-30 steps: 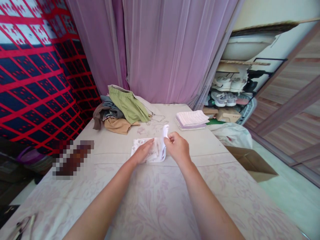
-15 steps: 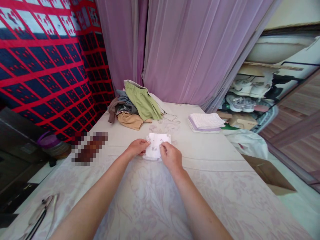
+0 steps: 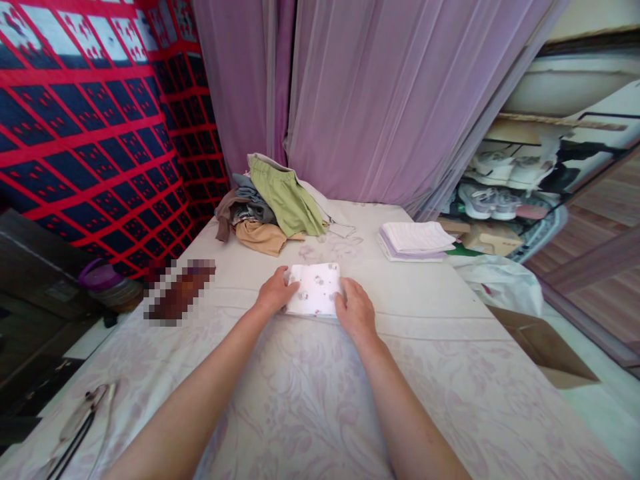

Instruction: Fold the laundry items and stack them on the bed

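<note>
A small white cloth with a sparse print [image 3: 315, 288], folded into a near square, lies flat on the patterned bed cover. My left hand [image 3: 274, 292] holds its left edge, thumb on top and fingers curled along the side. At the opposite edge is my right hand [image 3: 357, 309], its thumb on the cloth's corner and its fingers bent round the side. The fingertips under the cloth are hidden.
A heap of clothes with green shorts [image 3: 286, 197] lies behind, to the left. Folded white and lilac cloths [image 3: 417, 239] are stacked at the right. Cables [image 3: 80, 427] lie at the near left. An open cardboard box [image 3: 543, 347] stands beside the bed's right edge.
The cloth's top face now shows a different part of the print and looks smoother. Both hands have shifted outward, from pinching on top to holding its two side edges.
</note>
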The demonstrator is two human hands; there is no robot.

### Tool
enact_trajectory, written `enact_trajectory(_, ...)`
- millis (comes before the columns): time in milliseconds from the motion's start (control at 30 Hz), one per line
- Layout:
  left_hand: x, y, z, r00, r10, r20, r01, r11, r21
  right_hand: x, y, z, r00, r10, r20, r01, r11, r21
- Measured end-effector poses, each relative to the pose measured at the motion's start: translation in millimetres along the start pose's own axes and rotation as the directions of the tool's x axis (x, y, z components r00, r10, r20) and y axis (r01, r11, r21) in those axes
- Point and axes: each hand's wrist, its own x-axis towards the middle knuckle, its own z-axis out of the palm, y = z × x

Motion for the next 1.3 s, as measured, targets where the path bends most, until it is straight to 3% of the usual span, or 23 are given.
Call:
enact_trajectory(67,-6,8,1.4,0.987,0.112,-0.111,-0.101,0.989,0.105,8,-6,-4,0.997,-0.072,0.023,0.072,0.997,-0.014)
enact_trajectory(133,-10,18,5.7,0.925,0.334,-0.178,-0.284,0.924,0.256,17,-14,-5,0.982,-0.163,0.09,0.167,0.985,-0.039)
enact_trajectory(200,-11,24,12.7,0.863,0.496,-0.096,-0.436,0.828,0.353,24,-19,-3,0.959,-0.21,0.19,0.229,0.97,-0.082)
enact_trajectory(233,-10,24,16.7,0.857,0.514,-0.027,-0.469,0.802,0.368,27,-20,-1,0.949,-0.206,0.241,0.236,0.966,-0.103)
enact_trajectory(300,-4,18,24.4,0.881,0.467,0.07,-0.457,0.806,0.377,30,-20,5,0.931,-0.172,0.321,0.223,0.966,-0.129)
enact_trajectory(367,3,9,30.2,0.907,0.409,0.096,-0.414,0.831,0.372,30,-18,12,0.925,-0.139,0.353,0.2,0.97,-0.141)
enact_trajectory(567,13,-5,35.2,0.912,0.398,0.096,-0.407,0.86,0.307,28,-18,20,0.951,-0.125,0.283,0.171,0.975,-0.144)
enact_trajectory(700,14,-7,33.9,0.907,0.414,0.076,-0.419,0.872,0.253,26,-7,18,0.958,-0.145,0.246,0.164,0.985,-0.058)
enact_trajectory(800,11,-12,26.3,0.927,0.376,-0.008,-0.368,0.912,0.181,21,11,10,0.994,0.007,0.108,-0.005,1.0,-0.024)
enact_trajectory(900,8,-15,11.5,0.981,0.189,-0.038,-0.181,0.971,0.155,15,22,-1,0.977,0.191,0.097,-0.187,0.981,-0.043)
enact_trajectory(1000,11,-11,-4.1,0.999,-0.008,0.039,0.002,0.988,0.152,12,17,-8,0.967,0.176,0.186,-0.168,0.984,-0.057)
enact_trajectory(1133,16,2,-12.0,0.994,-0.081,0.069,0.071,0.989,0.133,19,2,-13,0.962,0.141,0.233,-0.139,0.99,-0.025)
enact_trajectory(1300,4,27,14.4,0.997,-0.062,0.041,0.062,0.998,-0.006,30,22,-31,0.946,0.234,0.224,-0.252,0.966,0.053)
